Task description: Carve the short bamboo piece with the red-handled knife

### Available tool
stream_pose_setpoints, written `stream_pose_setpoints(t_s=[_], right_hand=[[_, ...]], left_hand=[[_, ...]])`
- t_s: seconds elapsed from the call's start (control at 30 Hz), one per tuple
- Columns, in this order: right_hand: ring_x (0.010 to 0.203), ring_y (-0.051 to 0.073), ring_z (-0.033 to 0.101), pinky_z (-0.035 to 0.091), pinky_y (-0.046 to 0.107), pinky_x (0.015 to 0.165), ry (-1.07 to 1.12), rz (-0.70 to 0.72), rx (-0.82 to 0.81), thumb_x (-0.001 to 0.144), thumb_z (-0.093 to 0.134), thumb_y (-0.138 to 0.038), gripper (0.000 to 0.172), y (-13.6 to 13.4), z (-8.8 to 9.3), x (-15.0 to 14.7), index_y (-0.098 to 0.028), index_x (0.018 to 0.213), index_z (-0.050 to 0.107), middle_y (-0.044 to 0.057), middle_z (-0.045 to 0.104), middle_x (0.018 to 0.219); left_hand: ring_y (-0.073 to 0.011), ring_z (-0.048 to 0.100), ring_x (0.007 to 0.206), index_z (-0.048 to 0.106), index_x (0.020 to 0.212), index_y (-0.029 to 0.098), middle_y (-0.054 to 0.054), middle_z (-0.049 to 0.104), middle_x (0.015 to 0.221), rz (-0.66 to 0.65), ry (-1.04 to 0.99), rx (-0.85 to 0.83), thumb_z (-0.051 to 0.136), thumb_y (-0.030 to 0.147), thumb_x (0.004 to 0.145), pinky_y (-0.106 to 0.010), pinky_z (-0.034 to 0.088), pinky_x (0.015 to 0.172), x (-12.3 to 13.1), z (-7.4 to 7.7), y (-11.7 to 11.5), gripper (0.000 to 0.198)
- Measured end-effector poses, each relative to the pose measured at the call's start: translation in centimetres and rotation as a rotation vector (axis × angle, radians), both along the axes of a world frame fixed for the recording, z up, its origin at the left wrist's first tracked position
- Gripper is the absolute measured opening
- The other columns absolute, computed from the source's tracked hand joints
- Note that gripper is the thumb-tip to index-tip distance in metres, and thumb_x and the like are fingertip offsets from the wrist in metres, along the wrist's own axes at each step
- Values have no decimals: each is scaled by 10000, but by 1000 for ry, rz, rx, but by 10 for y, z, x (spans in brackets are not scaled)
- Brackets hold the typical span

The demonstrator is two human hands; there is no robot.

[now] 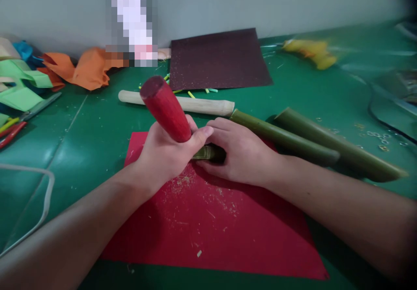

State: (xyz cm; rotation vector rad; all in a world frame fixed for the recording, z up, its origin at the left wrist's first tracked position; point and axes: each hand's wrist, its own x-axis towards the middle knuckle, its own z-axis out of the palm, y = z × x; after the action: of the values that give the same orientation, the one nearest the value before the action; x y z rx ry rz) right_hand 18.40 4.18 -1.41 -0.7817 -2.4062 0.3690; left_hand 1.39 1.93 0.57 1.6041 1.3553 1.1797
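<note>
Gripped a thick red handle (pixel 164 107) in the left hand (pixel 166 153), fingers wrapped tight round its lower end, top tilted away and to the left. Could not see the working end behind the fist. Pinned a green bamboo stalk (pixel 283 138) under the right hand (pixel 239 153), fingers curled close over its near end. Found the stalk smooth, olive green and round, running from the middle of a red sheet (pixel 211 233) out to the right over the table. Noted a thicker bamboo piece (pixel 335 146) just beside it. Saw pale shavings (pixel 182 183) scattered on the sheet below the hands.

Worked on a glossy green table (pixel 97 129) against a plain grey wall (pixel 260 3). Spotted a pale peeled stick (pixel 195 104) behind the hands, a dark abrasive sheet (pixel 218 59) beyond that, crumpled orange paper (pixel 87 68) and green paper (pixel 22 85) at the far left, and a blurred yellow thing (pixel 311 53) at the far right.
</note>
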Motion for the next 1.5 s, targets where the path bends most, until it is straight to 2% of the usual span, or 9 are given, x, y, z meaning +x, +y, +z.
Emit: stream_pose_setpoints(t_s=[0.13,0.23,0.37,0.57,0.73,0.9,1.03,1.3,1.5], right_hand=[[788,202,561,477,324,715,-8,-1,2,783,653,-289,213,-1,-1,0,-112,892,699,89,637,836],[814,209,575,488,334,740,-8,-2,-39,779,645,-286,196,0,-2,0,-123,878,691,87,645,843],[793,200,576,483,323,721,-7,-4,-76,770,641,-277,161,1,0,0,-137,841,677,77,645,827],[786,195,573,472,314,712,-2,-12,-86,767,655,-276,177,1,2,0,-131,861,693,77,641,827],[792,196,573,464,314,719,9,-2,-90,763,658,-268,170,0,1,0,-125,851,686,77,634,824],[710,156,510,412,287,657,24,-6,-53,765,656,-265,115,0,1,1,-165,779,602,24,562,750],[697,150,485,395,284,646,22,-10,-56,757,657,-277,151,1,1,1,-189,736,537,4,526,719],[761,187,554,442,314,697,-10,-26,-112,748,649,-286,160,0,3,0,-143,820,657,61,620,798],[739,186,536,433,315,678,-17,-39,-118,746,640,-309,151,1,3,0,-160,763,621,38,584,735]], left_hand=[[-77,532,574,582,632,186,40,579,612,74,50,45,713,302,798,-170,480,536,0,-3,3,240],[-71,469,533,553,605,187,48,508,562,84,47,37,696,292,807,-168,438,497,-2,-3,3,268],[-47,393,482,536,588,180,61,446,520,10,-44,-4,683,307,837,-140,379,445,-4,-1,0,316],[-42,451,509,554,599,170,44,528,568,-63,-99,-46,696,355,848,-128,393,454,-5,1,-1,341],[-52,465,498,530,570,178,44,510,546,-71,-103,-56,686,348,848,-145,389,441,-5,-2,0,362],[-62,493,501,584,599,195,54,540,544,-35,5,13,709,306,802,-161,418,466,-3,-4,-1,263],[-80,505,515,572,583,193,49,532,538,19,45,23,734,324,760,-185,448,479,-3,-6,1,274],[-87,538,576,576,636,204,42,570,609,83,-12,38,714,344,806,-200,485,550,-1,-6,1,260],[-71,427,492,526,578,197,46,463,527,82,-28,15,663,314,842,-191,431,490,-2,-2,1,320]])
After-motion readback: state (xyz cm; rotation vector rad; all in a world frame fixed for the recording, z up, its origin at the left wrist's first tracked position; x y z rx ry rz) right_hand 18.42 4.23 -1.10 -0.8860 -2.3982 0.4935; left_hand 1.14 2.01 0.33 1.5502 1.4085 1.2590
